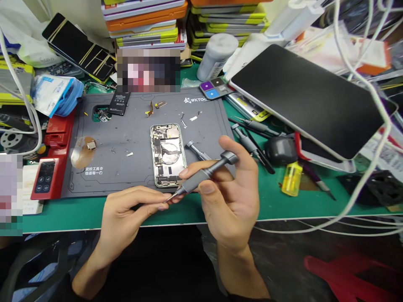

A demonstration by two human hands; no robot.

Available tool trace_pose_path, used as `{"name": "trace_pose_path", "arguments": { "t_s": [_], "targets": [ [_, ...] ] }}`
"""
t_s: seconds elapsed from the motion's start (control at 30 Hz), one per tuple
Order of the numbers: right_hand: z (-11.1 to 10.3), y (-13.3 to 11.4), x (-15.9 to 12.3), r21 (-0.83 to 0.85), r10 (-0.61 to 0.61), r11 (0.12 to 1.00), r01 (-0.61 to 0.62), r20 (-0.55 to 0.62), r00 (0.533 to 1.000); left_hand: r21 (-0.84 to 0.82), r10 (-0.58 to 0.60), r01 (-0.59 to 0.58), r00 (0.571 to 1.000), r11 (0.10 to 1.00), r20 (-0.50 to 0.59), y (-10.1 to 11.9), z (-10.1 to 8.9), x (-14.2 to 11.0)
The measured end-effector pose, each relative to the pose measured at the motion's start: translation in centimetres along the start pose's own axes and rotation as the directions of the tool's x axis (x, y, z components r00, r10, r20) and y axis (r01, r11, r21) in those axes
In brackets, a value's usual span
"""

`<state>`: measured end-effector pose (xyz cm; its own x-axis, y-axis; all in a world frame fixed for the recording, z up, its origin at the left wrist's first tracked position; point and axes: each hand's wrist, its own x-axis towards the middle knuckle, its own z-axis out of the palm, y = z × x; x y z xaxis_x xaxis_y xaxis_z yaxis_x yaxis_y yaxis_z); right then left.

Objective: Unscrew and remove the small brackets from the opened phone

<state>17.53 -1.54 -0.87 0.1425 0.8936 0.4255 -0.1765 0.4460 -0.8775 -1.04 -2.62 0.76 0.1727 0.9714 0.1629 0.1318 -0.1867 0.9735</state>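
Note:
My right hand (231,199) grips a grey precision screwdriver (198,178), with a finger against its end cap and the thin tip slanting down to the left. At that tip, my left hand (129,209) is closed in a pinch; what sits between the fingertips is too small to make out. Just beyond both hands lies an opened phone (170,153) with its inner parts exposed, on a grey work mat (122,134). A second small screwdriver (197,150) rests on the mat beside the phone, partly hidden behind my right hand.
A phone battery (119,102) and small metal parts (160,104) lie on the mat. A red control unit (47,176) borders its left side. Rightward are a large tablet (308,96), more screwdrivers (247,140), a yellow bottle (290,179) and a hanging white cable (374,163).

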Motion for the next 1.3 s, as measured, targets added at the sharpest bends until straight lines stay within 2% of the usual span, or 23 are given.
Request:
{"name": "trace_pose_path", "arguments": {
  "t_s": [0.7, 0.8, 0.87, 0.93, 1.03, 1.1, 1.2, 1.3],
  "targets": [
    [-0.4, 0.1, -0.1, -0.01, 0.031, 0.999, -0.031, 0.026, 0.999, 0.03, 0.037, -0.038, 0.998, 0.999, 0.042, 0.1, -0.1, 0.2],
    [-0.3, 0.1, 0.2, -0.037, -0.047, 0.998, 0.043, -0.093, 0.995, 0.066, 0.013, -0.017, 0.999, 0.998, 0.053, 0.0, -0.2, -0.1],
    [-0.3, 0.2, 0.3, -0.117, -0.15, 0.985, 0.125, -0.236, 0.96, 0.054, -0.028, 0.025, 0.997, 0.998, 0.066, -0.2, -0.2, -0.5],
    [-0.4, 0.5, 0.2, -0.257, -0.277, 0.945, 0.204, -0.29, 0.916, -0.007, -0.059, 0.06, 0.998, 0.998, 0.033, -0.6, -0.1, -0.9],
    [-0.9, 1.2, 0.0, -0.43, -0.384, 0.854, 0.291, -0.145, 0.912, -0.121, -0.045, 0.033, 0.994, 0.992, -0.103, -0.9, 0.1, -1.2],
    [-1.2, 1.8, -0.2, -0.464, -0.417, 0.811, 0.356, -0.03, 0.909, -0.168, -0.026, 0.001, 0.988, 0.986, -0.149, -1.0, 0.2, -1.1],
    [-1.4, 2.5, -0.2, -0.509, -0.461, 0.744, 0.433, 0.079, 0.884, -0.175, -0.027, 0.007, 0.993, 0.984, -0.113, -1.1, 0.2, -1.0],
    [-1.4, 2.8, -0.2, -0.555, -0.462, 0.709, 0.436, 0.103, 0.881, -0.14, -0.031, 0.022, 0.997, 0.99, -0.066, -1.2, 0.0, -1.2]
  ]
}}
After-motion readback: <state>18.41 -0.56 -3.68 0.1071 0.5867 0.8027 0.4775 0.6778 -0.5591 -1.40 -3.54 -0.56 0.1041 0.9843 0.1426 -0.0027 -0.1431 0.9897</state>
